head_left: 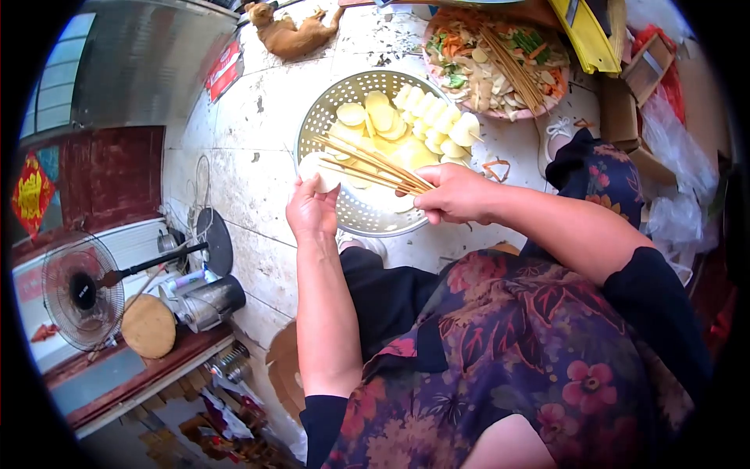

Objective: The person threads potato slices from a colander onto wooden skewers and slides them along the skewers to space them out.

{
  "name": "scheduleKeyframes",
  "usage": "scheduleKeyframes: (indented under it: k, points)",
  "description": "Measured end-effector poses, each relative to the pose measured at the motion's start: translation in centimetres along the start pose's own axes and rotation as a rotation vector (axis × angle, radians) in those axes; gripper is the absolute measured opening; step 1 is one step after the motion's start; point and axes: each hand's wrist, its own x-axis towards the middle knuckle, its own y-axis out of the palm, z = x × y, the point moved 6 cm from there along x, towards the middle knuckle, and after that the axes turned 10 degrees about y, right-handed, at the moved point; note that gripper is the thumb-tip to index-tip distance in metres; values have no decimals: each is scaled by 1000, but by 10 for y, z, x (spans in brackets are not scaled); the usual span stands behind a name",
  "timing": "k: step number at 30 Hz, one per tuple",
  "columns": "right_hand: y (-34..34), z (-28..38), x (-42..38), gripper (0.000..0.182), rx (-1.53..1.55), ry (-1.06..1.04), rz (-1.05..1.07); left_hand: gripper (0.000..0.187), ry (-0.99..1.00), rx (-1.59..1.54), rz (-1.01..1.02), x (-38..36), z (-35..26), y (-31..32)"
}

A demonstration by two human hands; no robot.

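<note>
My left hand [314, 209] pinches a pale round potato slice [319, 170] at the left rim of a perforated metal colander [373, 222]. A bundle of thin wooden skewers [373, 163] is gripped in my right hand [453, 194], above the colander's near side. The skewers point left, and the tip of one reaches the slice in my left hand. Inside the colander lie loose yellow potato slices [380, 113]. Skewered potato slices [432, 116] rest along its right side, with a stick end poking out past the rim.
Beyond the colander stands a pink basin [431, 76] of cut vegetables with more skewers [508, 62] laid across. A brown dog [291, 35] lies on the tiled floor at the back. To the left are a fan [83, 291] and a round wooden board [148, 326]. Cardboard [621, 117] and plastic bags [678, 156] sit right.
</note>
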Motion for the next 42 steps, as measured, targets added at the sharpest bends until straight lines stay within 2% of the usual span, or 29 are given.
scheduleKeyframes:
  k: [6, 9, 17, 22, 25, 29, 34, 39, 42]
  points:
    - [1, -8, 2, 26, 61, 116, -10, 32, 37, -76, -67, 7, 4, -5]
    - [1, -9, 2, 19, 89, 153, -55, 30, 124, -105, -79, 10, -1, -3]
    - [1, -5, 3, 15, 155, 137, -45, 31, 133, -106, -130, 14, -8, -8]
    - [0, -7, 7, 13, 179, 137, -42, 29, 178, -74, -69, 15, -12, -2]
    - [-3, -8, 7, 13, 202, 132, -57, 28, 155, -1, -49, 10, -6, 6]
    - [-5, -12, 11, 13, 205, 91, -105, 27, 77, -78, -35, 2, 7, 14]
    - [-2, -14, 10, 12, 213, 87, -65, 25, 82, 4, -131, 5, 11, 8]
    - [-2, -20, 11, 12, 204, 79, -83, 25, 52, -79, -67, 9, 15, 4]
    - [-3, -23, 14, 13, 236, -1, -112, 27, -38, -41, -5, 3, 16, 14]
